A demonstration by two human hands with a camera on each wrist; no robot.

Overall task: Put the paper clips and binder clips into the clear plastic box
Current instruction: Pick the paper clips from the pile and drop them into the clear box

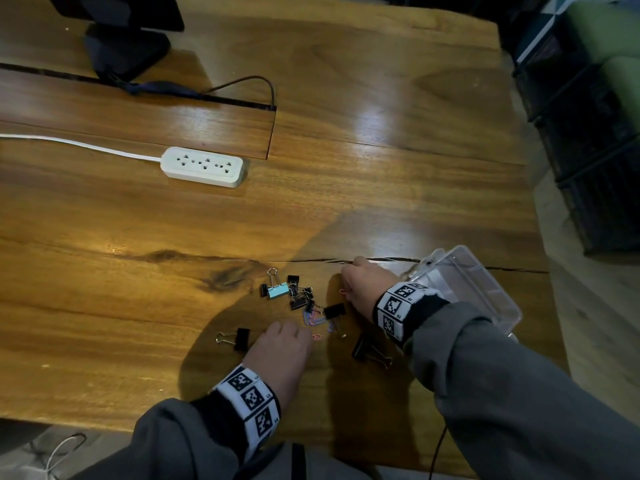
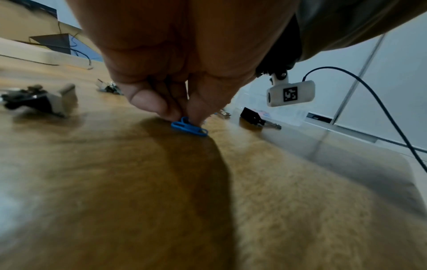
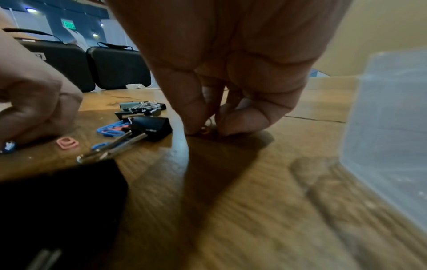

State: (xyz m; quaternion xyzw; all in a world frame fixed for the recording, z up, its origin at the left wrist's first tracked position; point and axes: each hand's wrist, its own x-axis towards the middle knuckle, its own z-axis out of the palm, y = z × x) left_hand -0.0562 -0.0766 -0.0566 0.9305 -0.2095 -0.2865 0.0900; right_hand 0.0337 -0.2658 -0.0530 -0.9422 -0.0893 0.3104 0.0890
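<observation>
Several black binder clips (image 1: pixel 334 310), one light blue binder clip (image 1: pixel 278 290) and coloured paper clips (image 1: pixel 313 318) lie in a loose pile on the wooden table (image 1: pixel 138 306). My left hand (image 1: pixel 294 337) is at the pile's near side; in the left wrist view its thumb and a finger (image 2: pixel 182 117) pinch a blue paper clip (image 2: pixel 189 127) that lies on the wood. My right hand (image 1: pixel 348 289) is at the pile's right side and pinches a small red paper clip (image 3: pixel 204 130) against the table. The clear plastic box (image 1: pixel 467 289) stands open just right of that hand.
A black binder clip (image 1: pixel 241 339) lies left of my left hand, and another (image 1: pixel 362 348) lies near my right forearm. A white power strip (image 1: pixel 203 167) and a monitor stand (image 1: pixel 126 46) sit farther back. The table's right edge runs just beyond the box.
</observation>
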